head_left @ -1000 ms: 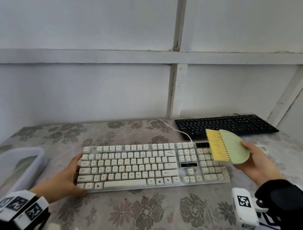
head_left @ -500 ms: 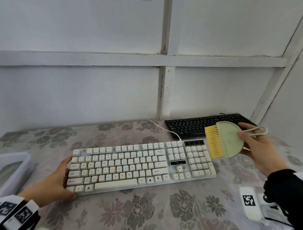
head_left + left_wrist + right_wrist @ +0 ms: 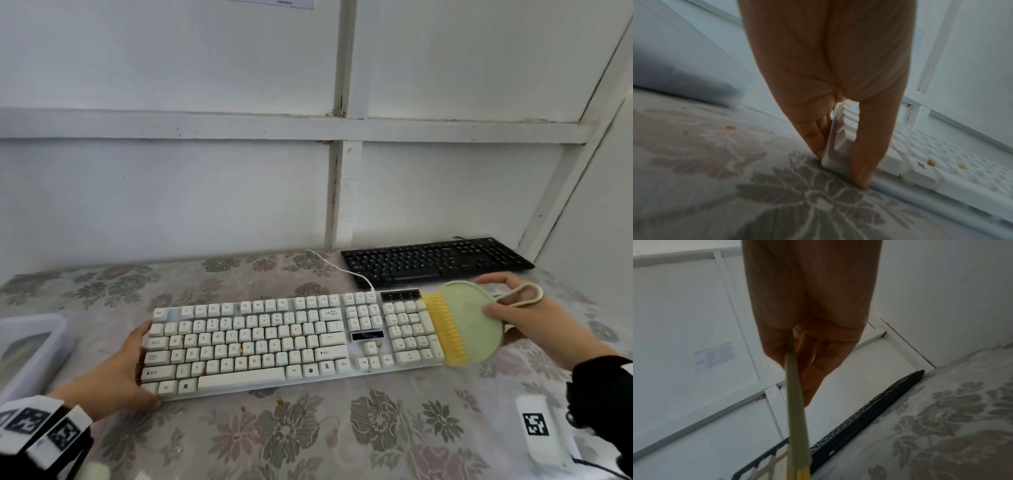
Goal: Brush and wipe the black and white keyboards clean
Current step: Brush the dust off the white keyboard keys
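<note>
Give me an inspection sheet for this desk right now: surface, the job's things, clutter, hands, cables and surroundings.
Surface: floral tablecloth, orange crumbs in front of the white keyboard.
Job's things: white keyboard, crumbs and stains among its keys; black keyboard behind it by the wall; green brush with yellow bristles, bristles at the white keyboard's right end.
Clutter: white tray at the left edge.
Hands: left hand holds the white keyboard's left end; right hand grips the brush.
Cables: white cable runs from the white keyboard toward the wall.
Surroundings: white panelled wall, a small printed label on it.
</note>
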